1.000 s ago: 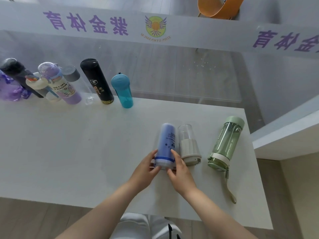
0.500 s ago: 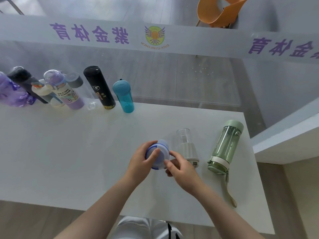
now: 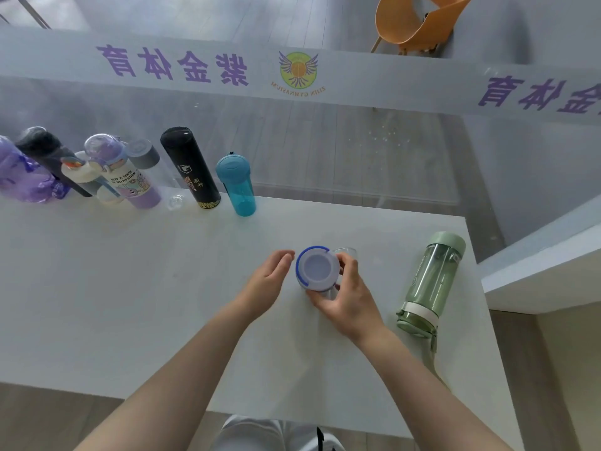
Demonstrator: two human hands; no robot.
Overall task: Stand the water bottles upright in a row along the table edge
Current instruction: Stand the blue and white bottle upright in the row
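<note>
On the white table [image 3: 130, 288], the blue bottle [image 3: 317, 269] stands upright between both hands. The right hand [image 3: 349, 296] grips its side with curled fingers. The left hand [image 3: 268, 283] is open, just beside it, not touching.

A gymnasium or sports venue, seemingly an upper level; a glass partition [image 3: 325, 151] beyond the white bench [image 3: 130, 288] carries a frosted band [image 3: 357, 83] with mirrored purple Chinese lettering [image 3: 172, 65] and a winged basketball emblem [image 3: 298, 70] reading "gymnasium"; wood flooring [image 3: 325, 141] and an orange chair [image 3: 419, 21] lie beyond the glass.
</note>
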